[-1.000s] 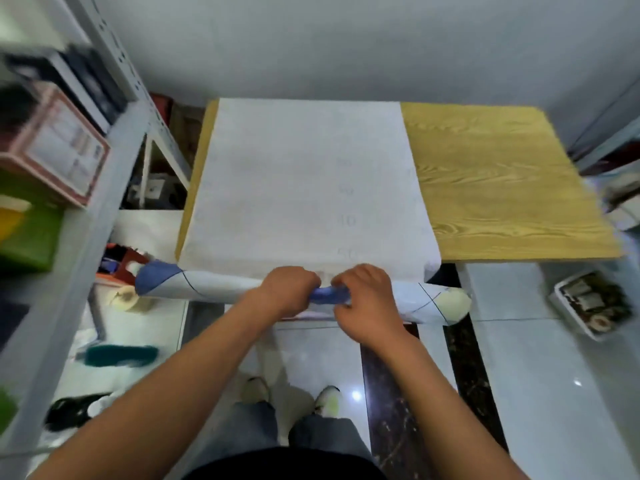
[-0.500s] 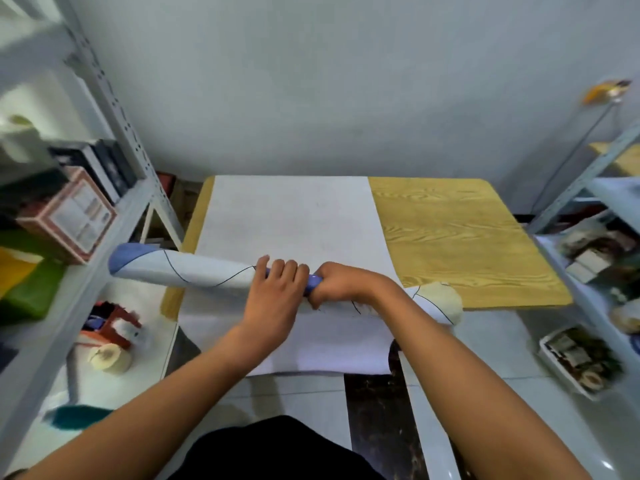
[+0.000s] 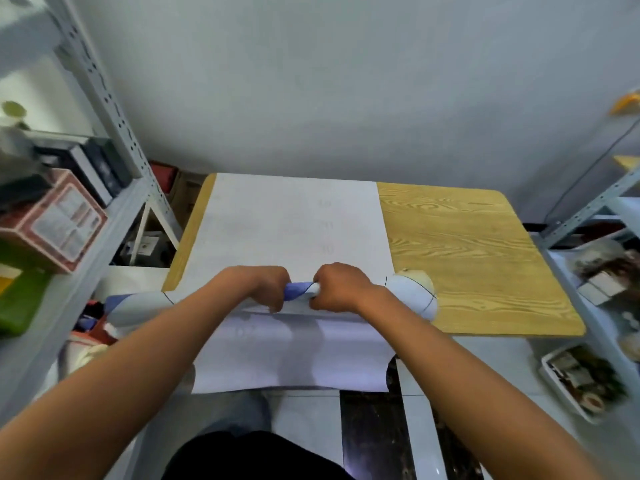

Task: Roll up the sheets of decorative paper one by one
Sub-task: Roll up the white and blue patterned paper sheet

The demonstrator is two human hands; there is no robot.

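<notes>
Both hands grip the middle of a rolled tube of white decorative paper with blue patches and thin dark curved lines [image 3: 412,294]. Left hand [image 3: 268,284] has its fingers curled over the top of the roll, knuckles up; right hand [image 3: 337,285] is wrapped round it just beside, with only a short blue stretch of roll showing between the two. The roll lies across the near part of the wooden worktop with yellow grain [image 3: 467,258], its left end [image 3: 128,308] reaching past the worktop's left edge and its rounded right end resting on the bare wood.

Under the roll a wide white paper sheet [image 3: 277,223] lies flat, covering the left part of the worktop as far as the far edge; its near part hangs over the near edge toward the person. Faint grey markings run down the sheet, too pale to read.

At the left stands a grey metal shelf rack [image 3: 114,112] holding a pink printed carton [image 3: 55,221] with a label panel whose writing is too blurred to read, dark books behind it and a green box nearer. At the right, on the tiled floor, sits a white tray of mixed small items [image 3: 585,382].
</notes>
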